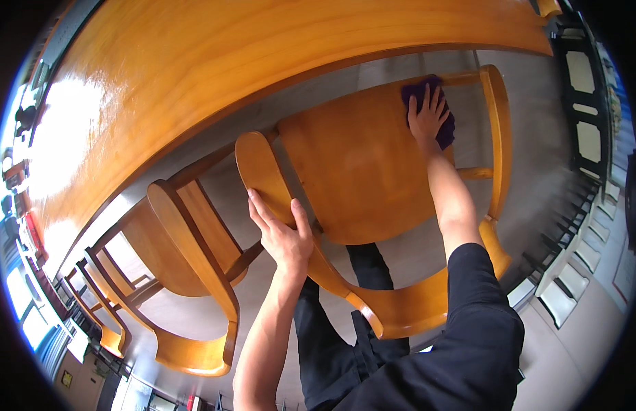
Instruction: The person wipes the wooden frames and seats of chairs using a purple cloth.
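Before me stands a wooden armchair, its flat seat facing up and its curved backrest close to my body. My right hand lies spread on a dark purple cloth, pressing it against the seat near the far right corner. Part of the cloth is hidden under the palm and fingers. My left hand grips the chair's left armrest, thumb on one side and fingers on the other. The right armrest is untouched.
A long glossy wooden table runs across the far side, its edge beyond the seat. Similar armchairs line up to the left. Along the right wall stand several chairs with pale seats and dark panelled furniture.
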{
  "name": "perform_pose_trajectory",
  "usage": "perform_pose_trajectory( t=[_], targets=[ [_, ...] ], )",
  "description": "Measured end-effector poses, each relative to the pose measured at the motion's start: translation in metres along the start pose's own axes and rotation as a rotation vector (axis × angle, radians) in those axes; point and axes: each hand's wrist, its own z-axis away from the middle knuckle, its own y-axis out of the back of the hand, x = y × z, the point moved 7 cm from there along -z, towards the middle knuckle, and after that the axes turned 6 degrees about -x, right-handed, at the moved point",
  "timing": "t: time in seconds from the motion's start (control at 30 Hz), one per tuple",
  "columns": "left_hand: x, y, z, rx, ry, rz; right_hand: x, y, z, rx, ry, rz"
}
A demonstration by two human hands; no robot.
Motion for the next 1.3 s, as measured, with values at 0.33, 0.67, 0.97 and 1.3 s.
perform_pose_trajectory(
  t=[0.33, 0.67, 0.97, 1.3],
  targets=[
    [0.009, 0.003, -0.002, 0.019, -0.062, 0.005, -0.277, -0.006, 0.141, -0.022, 0.334, -0.28],
    [0.011, 0.005, -0.002, 0.003, 0.015, -0.046, -0.049, 0.012, 0.266, -0.427, 0.124, 0.108],
    [0.007, 0.001, -0.001, 0.024, -0.006, 0.004, 0.1, 0.015, 0.253, -0.172, -1.007, -0.066],
    [0.006, 0.003, -0.003, 0.015, -0.002, -0.019, -0.035, 0.022, 0.358, 0.075, -1.908, -0.371]
  ],
)
